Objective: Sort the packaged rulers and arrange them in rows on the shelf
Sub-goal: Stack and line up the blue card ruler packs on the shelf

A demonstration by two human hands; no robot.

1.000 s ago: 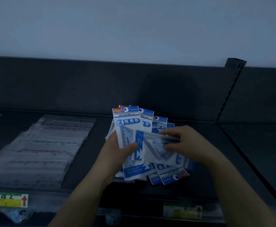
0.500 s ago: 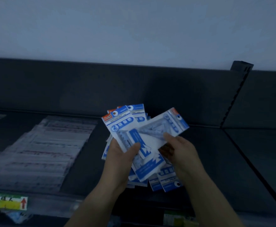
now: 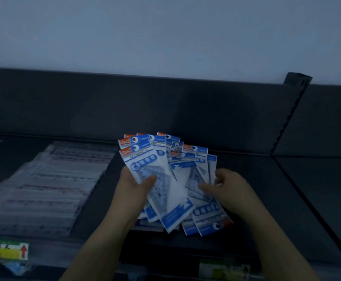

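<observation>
Several blue-and-white ruler packets (image 3: 165,179) are fanned out above the dark shelf (image 3: 256,189). My left hand (image 3: 131,191) grips the left part of the fan, thumb pressed on the front packet. My right hand (image 3: 230,189) holds the right side, thumb on a packet (image 3: 208,218) that lies upside down with its header toward me. Most packets have their orange-and-blue headers pointing to the back wall. The lower ends of the packets are hidden behind my hands.
A row of overlapping clear long ruler packets (image 3: 44,185) lies on the shelf at the left. A price label (image 3: 5,251) with a red arrow sits on the front rail. A slotted upright (image 3: 293,112) divides the shelf from the bay at the right.
The packet my right hand held tilted up at the right has come down into the fan. The bundle has spread wider and the view has shifted a little closer.
</observation>
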